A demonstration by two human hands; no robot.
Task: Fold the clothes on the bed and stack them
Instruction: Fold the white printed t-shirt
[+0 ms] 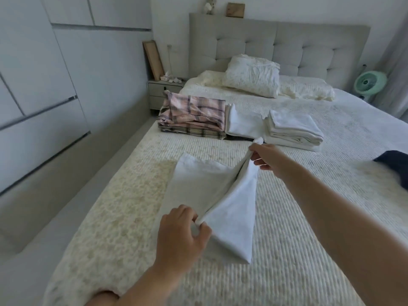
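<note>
You've got the white cloth (205,191) mid-fold on the near part of the bed (298,250), its left part lying flat on the cover and its right edge lifted into a taut ridge between your hands. Your left hand (181,235) pinches the near end of that edge, your right hand (262,156) pinches the far end with a tuft poking up past the fingers. It looks thin, light and limp, so I'd expect it to sag or slide the moment one corner goes slack; the corners, where you hold now, are the right place, with the edge kept tight as it goes over. Beyond lie the stacks: plaid pile (192,117), then a folded white piece (242,122), then a white stack (293,129). A dark garment (395,171) waits far right.
</note>
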